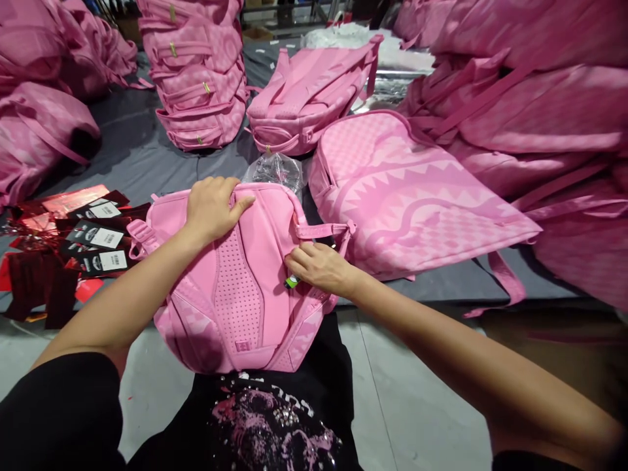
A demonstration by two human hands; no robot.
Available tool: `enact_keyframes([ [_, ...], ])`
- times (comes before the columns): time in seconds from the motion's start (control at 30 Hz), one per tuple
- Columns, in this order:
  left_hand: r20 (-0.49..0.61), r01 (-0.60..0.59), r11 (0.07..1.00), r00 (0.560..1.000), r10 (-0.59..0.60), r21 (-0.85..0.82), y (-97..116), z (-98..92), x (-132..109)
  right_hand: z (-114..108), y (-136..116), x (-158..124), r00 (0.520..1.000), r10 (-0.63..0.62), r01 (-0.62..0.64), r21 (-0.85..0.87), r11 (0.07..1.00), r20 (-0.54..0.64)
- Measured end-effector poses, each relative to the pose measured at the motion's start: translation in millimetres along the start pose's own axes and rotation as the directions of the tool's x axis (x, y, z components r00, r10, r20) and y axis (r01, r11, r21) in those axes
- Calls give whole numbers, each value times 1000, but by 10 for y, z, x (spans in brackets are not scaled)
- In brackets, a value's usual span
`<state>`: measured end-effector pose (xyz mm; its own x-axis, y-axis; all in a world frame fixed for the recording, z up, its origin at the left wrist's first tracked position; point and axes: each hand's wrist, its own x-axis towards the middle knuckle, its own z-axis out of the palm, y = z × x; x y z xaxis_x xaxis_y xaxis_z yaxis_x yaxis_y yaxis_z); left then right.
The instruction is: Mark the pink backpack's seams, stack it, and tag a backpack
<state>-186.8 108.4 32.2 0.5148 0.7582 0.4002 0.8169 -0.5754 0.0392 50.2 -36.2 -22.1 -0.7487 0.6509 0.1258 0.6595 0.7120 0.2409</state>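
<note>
Backpacks, pink, lie heaped at the far left of a cloth-covered bench. In front of them are hang tags, dark with white barcode labels, beside glossy red strips. Farther back, to the right, stands a stack of pink backpacks.

Left hand: curled over the upper edge of the held backpack, thumb stretched along the panel, fingertips hidden. The held backpack leans between the near edge of the bench and the person's lap, its perforated back padding facing up; it lies directly beneath the left hand and just left of the right. Behind it is a clear plastic bundle.

Right hand: closed, apparently on a green-and-black item only partly exposed, at the right side of the held backpack, below a strap. Handling of this side appears under way and unfinished; no hang tag shows on the visible face, and what is complete on the hidden face cannot be told. Another backpack lies behind. To the right rests a shark-mouth backpack, untouched; beyond it rises a larger pile, whose state of completion is likewise unclear.
</note>
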Motion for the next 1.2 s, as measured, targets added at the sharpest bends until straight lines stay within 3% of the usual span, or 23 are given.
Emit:
enact_keyframes([
  [0.13, -150, -75, 997, 986, 74, 1, -6, 43, -65, -33, -12, 83, 990, 130, -126, 53, 991, -62],
  [0.3, -249, -107, 994, 963, 102, -10, -20, -42, -123, -247, 122, 583, 931, 325, -311, 103, 945, -167],
  [0.47, -200, -59, 997, 979, 49, -46, -123, -135, -212, -374, 164, 941, 917, 360, -351, 82, 933, -172],
  [0.7, -172, -113, 991, 980, 99, -76, -168, -160, -201, -408, 194, 1099, 846, 483, -458, 156, 875, -225],
  [0.77, -191, -165, 979, 971, 141, -115, -118, -173, -191, -527, 224, 997, 787, 548, -506, 212, 836, -284],
  [0.8, -207, -196, 973, 964, 168, -124, -73, -177, -195, -602, 221, 900, 732, 589, -527, 262, 808, -343],
  [0.9, -215, -364, 927, 916, 339, -90, 138, -149, -245, -779, 99, 486, 452, 751, -463, 593, 659, -482],
  [0.93, -172, -449, 890, 885, 432, -79, 229, -122, -267, -789, 26, 338, 364, 824, -384, 735, 558, -435],
  [0.97, -113, -535, 841, 843, 526, -79, 322, -86, -287, -764, -58, 203, 310, 888, -303, 851, 430, -338],
  [1.0, -51, -608, 789, 794, 606, -91, 415, -45, -306, -704, -152, 85, 286, 933, -237, 928, 289, -218],
  [1.07, 49, -681, 722, 723, 689, -123, 576, 35, -341, -501, -355, -84, 279, 960, -166, 986, 32, 16],
  [1.13, 86, -689, 714, 709, 700, -128, 687, 86, -386, -258, -558, -172, 256, 953, -145, 981, -130, 164],
  [1.2, 97, -683, 722, 715, 692, -114, 743, 100, -451, -62, -723, -202, 198, 954, -158, 968, -194, 224],
])
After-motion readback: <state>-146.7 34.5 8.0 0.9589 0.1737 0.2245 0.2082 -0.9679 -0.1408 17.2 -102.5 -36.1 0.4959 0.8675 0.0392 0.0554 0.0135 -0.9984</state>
